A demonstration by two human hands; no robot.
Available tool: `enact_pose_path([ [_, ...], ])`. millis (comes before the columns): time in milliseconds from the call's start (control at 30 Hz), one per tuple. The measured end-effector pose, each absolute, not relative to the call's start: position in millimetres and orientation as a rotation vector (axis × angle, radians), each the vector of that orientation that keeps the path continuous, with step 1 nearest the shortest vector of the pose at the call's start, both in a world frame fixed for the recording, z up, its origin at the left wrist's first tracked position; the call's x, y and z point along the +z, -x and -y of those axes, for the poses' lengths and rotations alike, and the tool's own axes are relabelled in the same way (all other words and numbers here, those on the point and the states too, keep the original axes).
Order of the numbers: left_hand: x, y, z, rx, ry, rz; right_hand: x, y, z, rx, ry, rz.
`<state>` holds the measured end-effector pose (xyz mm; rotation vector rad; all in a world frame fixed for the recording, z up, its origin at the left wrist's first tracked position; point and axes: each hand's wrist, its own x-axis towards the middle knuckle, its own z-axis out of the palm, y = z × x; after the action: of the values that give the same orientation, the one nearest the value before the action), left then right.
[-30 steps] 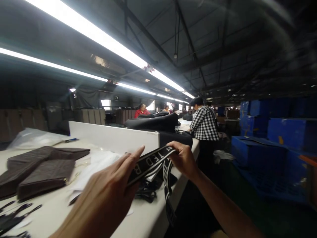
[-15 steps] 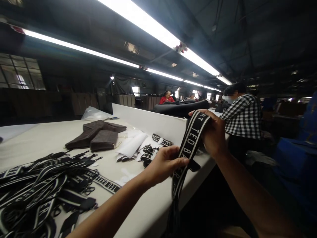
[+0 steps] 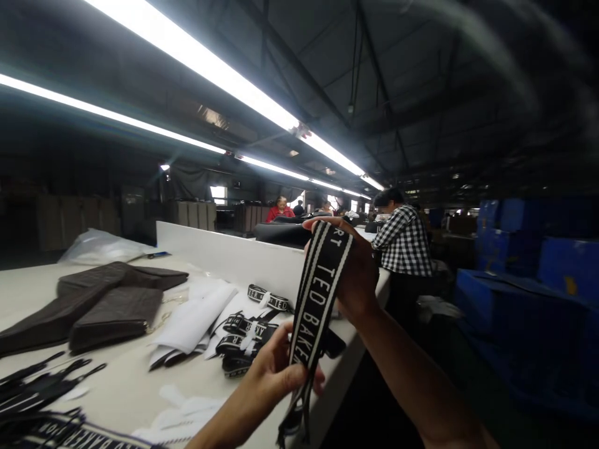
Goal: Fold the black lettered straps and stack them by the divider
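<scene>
A black webbing strap [image 3: 318, 293] with white edge stripes and white lettering hangs folded between my two hands at the table's edge. My right hand [image 3: 358, 274] is closed around its top, where the strap bends over the fingers. Lower down, my left hand [image 3: 274, 374] pinches the strap between thumb and fingers, and its loose lower part dangles below. Just beyond my left hand lie rolled straps [image 3: 241, 343] with white bands round them. Another rolled strap [image 3: 269, 299] rests near the partition. Loose straps [image 3: 42, 386] fill the lower left, partly cut off.
Dark brown quilted bags [image 3: 116, 312] and white paper sheets [image 3: 191, 324] lie on the table, with white strips [image 3: 182, 411] nearer. A white partition [image 3: 219, 252] runs behind them. A person in a checked shirt [image 3: 405, 243] stands farther along. Blue boxes [image 3: 519, 312] are stacked right.
The view has turned right and tilted upward, so the table things appear farther left. My left hand has slid lower along the strap, while my right hand keeps its hold at the top.
</scene>
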<state>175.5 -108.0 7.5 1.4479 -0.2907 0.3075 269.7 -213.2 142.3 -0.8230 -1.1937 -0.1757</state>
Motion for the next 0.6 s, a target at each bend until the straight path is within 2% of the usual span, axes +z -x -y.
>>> enact_pose_path([
  [233,-7,-168,97,0.013,-1.427,0.27,155,-275,204,-0.082,0.786,1.326],
  [333,-11,-168,93,0.005,-1.425,0.217,159,-282,201,-0.07,0.746,1.36],
  [467,-20,-176,81,0.246,-1.356,0.043,145,-285,211,-0.013,0.853,1.425],
  [600,-22,-178,60,0.658,-1.271,-0.185,90,-265,228,0.13,0.913,1.812],
])
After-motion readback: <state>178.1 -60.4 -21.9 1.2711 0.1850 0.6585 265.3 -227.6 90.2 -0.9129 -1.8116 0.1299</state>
